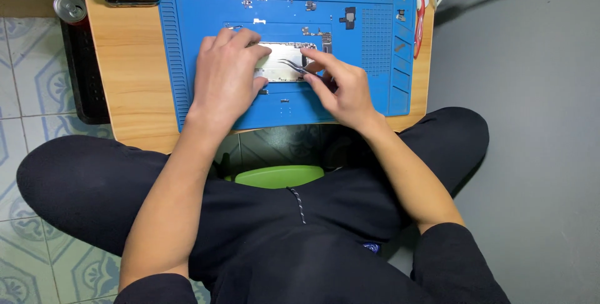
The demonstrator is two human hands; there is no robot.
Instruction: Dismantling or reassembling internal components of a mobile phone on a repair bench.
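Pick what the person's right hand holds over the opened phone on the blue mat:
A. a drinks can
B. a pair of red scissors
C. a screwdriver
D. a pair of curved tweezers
D. The right hand pinches thin, dark curved tweezers, their tips over the opened phone that the left hand steadies on the blue mat.

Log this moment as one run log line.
left hand: pressing down opened phone | right hand: holding tweezers over it | surface: blue mat
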